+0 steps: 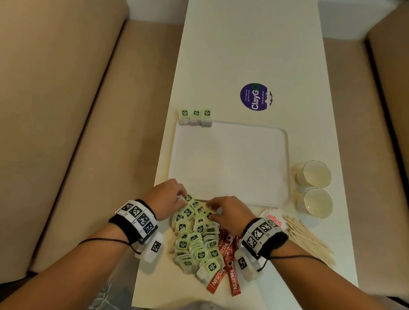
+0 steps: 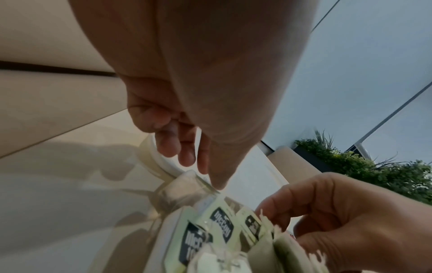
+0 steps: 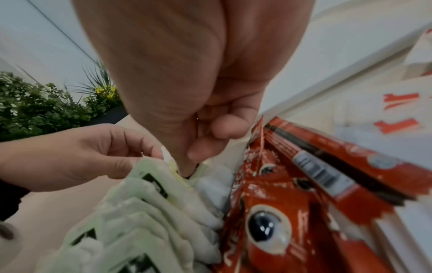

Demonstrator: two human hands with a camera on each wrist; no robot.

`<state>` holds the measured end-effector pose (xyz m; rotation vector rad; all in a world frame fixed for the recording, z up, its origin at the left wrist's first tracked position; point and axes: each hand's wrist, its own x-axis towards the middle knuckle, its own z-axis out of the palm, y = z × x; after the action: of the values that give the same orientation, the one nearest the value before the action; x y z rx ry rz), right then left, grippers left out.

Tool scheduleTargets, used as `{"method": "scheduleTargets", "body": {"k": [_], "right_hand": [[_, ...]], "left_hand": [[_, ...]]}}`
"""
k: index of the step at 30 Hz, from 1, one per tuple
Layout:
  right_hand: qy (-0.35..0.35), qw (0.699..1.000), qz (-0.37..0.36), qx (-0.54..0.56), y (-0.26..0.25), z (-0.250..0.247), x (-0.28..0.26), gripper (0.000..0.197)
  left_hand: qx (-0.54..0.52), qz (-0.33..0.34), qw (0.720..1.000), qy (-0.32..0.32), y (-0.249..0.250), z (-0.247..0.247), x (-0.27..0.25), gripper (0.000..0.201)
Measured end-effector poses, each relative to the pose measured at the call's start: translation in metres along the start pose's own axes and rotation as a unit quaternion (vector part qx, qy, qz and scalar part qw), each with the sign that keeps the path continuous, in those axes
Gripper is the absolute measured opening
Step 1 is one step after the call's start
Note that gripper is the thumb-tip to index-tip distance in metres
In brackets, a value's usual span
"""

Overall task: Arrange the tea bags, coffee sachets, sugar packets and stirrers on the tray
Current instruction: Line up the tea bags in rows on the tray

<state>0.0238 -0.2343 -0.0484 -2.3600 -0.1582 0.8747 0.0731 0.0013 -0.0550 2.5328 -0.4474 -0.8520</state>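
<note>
A heap of green-tagged tea bags (image 1: pixel 196 240) lies on the table just in front of the white tray (image 1: pixel 282 141). My left hand (image 1: pixel 182 197) pinches the farthest tea bag (image 1: pixel 188 198) of the heap, by the tray's near edge; its thumb tip sits on that tea bag (image 2: pixel 187 186). My right hand (image 1: pixel 210 208) curls into the heap beside it, thumb and forefinger pinching a tea bag (image 3: pixel 201 169). Red coffee sachets (image 1: pixel 227 261) lie under my right wrist. Sugar packets (image 1: pixel 274 219) and wooden stirrers (image 1: pixel 309 239) lie to the right. Three tea bags (image 1: pixel 195 117) stand at the tray's far left corner.
Two paper cups (image 1: pixel 315 174) (image 1: pixel 317 203) stand right of the tray. A round purple sticker (image 1: pixel 255 96) is on the table beyond it. Beige bench seats (image 1: pixel 66 119) flank the narrow white table (image 1: pixel 243 48) on both sides.
</note>
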Motion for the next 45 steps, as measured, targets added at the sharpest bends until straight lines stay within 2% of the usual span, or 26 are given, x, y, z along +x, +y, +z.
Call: {"method": "scheduleTargets", "body": {"k": [4, 7, 13, 23, 28, 32, 38, 40, 42, 45], "right_hand": [[0.011, 1.000, 0.007, 0.007, 0.004, -0.001, -0.005, 0.026], [0.023, 1.000, -0.003, 0.010, 0.007, -0.002, -0.010, 0.020], [0.044, 0.999, -0.008, 0.027, 0.010, -0.008, -0.016, 0.012], [0.100, 0.987, -0.015, 0.129, 0.009, -0.012, -0.026, 0.004], [0.116, 0.981, -0.017, 0.153, 0.007, -0.011, -0.027, 0.004], [0.125, 0.978, -0.021, 0.168, 0.006, -0.010, -0.027, 0.004], [0.131, 0.967, -0.028, 0.218, 0.001, -0.013, -0.028, 0.005], [0.131, 0.962, -0.035, 0.236, -0.003, -0.014, -0.029, 0.005], [0.128, 0.955, -0.042, 0.263, -0.007, -0.016, -0.030, 0.006], [0.132, 0.945, -0.055, 0.295, -0.014, -0.016, -0.030, 0.009]], "left_hand": [[-0.006, -0.010, 1.000, 0.005, 0.001, 0.002, -0.002, 0.044], [0.009, -0.018, 1.000, 0.001, 0.003, 0.002, 0.000, 0.033], [-0.025, -0.040, 0.999, 0.008, 0.005, 0.002, 0.002, 0.029], [-0.049, -0.094, 0.994, -0.023, 0.012, -0.001, 0.009, 0.044], [-0.037, -0.101, 0.994, -0.017, 0.020, -0.004, 0.010, 0.024], [-0.094, -0.097, 0.991, -0.002, 0.025, -0.007, 0.009, 0.011], [-0.197, -0.057, 0.978, 0.028, 0.036, -0.013, 0.003, 0.016], [-0.243, -0.045, 0.969, 0.024, 0.039, -0.016, 0.000, 0.019], [-0.339, -0.043, 0.940, -0.009, 0.045, -0.018, -0.005, 0.014], [-0.539, -0.067, 0.838, -0.047, 0.052, -0.014, -0.011, 0.011]]}}
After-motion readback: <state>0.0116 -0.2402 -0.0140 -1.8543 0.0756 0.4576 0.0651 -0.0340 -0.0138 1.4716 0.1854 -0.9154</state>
